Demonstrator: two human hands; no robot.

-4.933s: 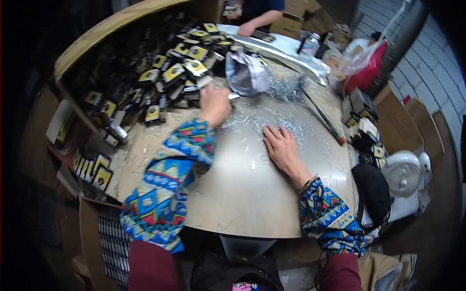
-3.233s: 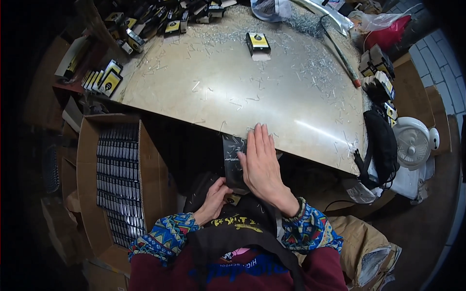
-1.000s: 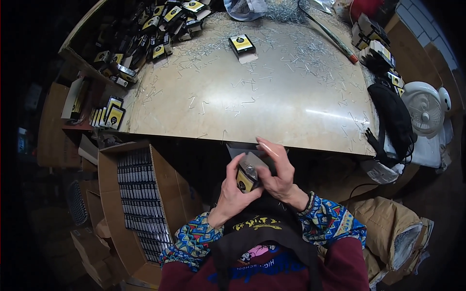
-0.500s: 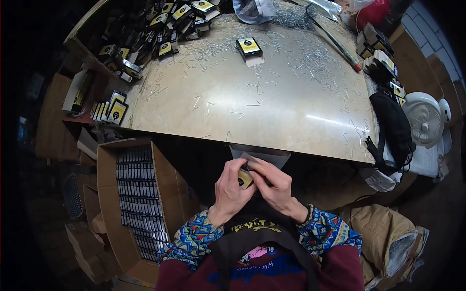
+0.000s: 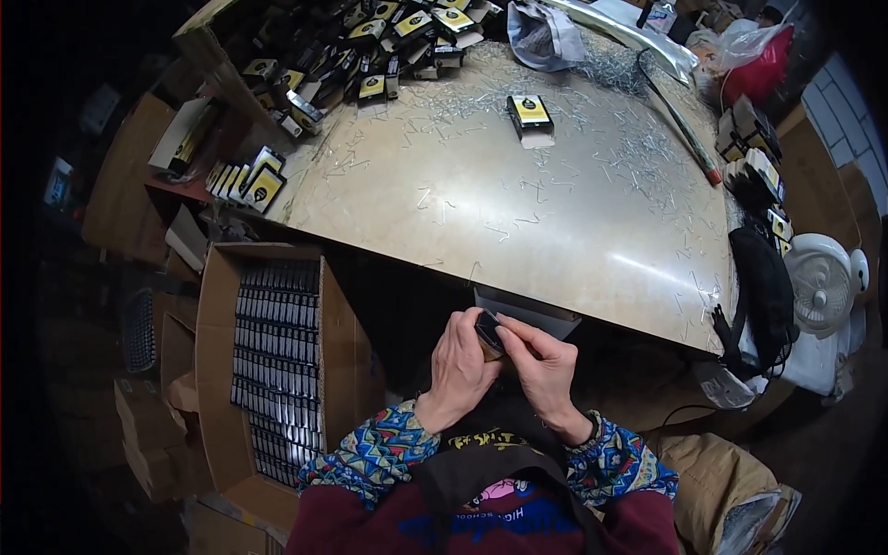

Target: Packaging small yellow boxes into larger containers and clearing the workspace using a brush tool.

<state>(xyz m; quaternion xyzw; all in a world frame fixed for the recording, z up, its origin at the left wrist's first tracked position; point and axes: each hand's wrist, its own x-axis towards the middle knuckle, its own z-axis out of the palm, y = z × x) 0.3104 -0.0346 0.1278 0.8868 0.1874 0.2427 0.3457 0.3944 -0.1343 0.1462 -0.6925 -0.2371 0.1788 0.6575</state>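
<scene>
Just off the table's front edge, my left hand point(image 5: 459, 363) is closed around a small black and yellow cardboard box point(image 5: 487, 329). Its black end faces up, while much of its body is hidden behind my fingers. My right hand point(image 5: 544, 370) has its thumb and fingertips pressed together on the edge of that end. Another small black and yellow box point(image 5: 531, 112) lies on the table with its end flap open. Thin bent metal wires point(image 5: 502, 228) are scattered between it and the front edge.
A carton point(image 5: 322, 361) packed with rows of small boxes stands at my left. Several small boxes point(image 5: 370, 88) are heaped at the far left, and a short row point(image 5: 264, 188) stands by the table's corner. A curved bar point(image 5: 680, 120), black bag point(image 5: 760, 287) and white fan point(image 5: 819, 287) are right.
The view has shifted. On the held box, the flap that stood up is now down and the black end shows. My right fingers have moved onto that end.
</scene>
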